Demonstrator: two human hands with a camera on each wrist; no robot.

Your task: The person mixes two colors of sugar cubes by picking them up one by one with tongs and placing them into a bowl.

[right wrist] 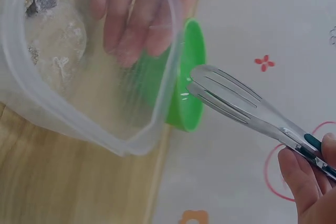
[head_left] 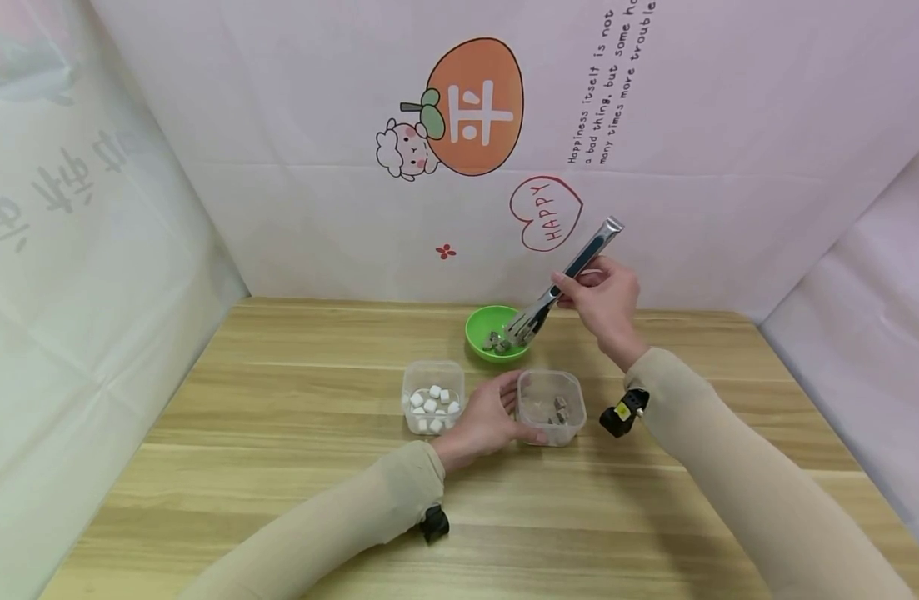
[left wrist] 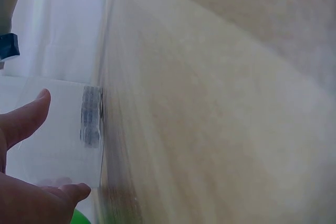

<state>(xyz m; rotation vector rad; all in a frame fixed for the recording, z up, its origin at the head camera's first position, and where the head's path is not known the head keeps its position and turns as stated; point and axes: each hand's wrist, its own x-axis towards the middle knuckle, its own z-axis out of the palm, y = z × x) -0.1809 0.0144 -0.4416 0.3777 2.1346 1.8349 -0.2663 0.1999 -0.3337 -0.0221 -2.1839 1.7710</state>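
Observation:
My right hand pinches a pair of metal tongs with dark grip strips. The slotted tips of the tongs are at the right side of a green bowl, which has several grey-brown cubes in it. My left hand holds a clear plastic container from its left side, thumb at the near wall and fingers toward the far wall. A few grey-brown cubes lie inside that container. In the right wrist view the tongs are nearly closed; whether they hold a cube is unclear.
Left of my left hand stands another clear container with several white cubes. The wooden table ends at a printed white cloth backdrop just behind the bowl. White cloth also hangs at both sides.

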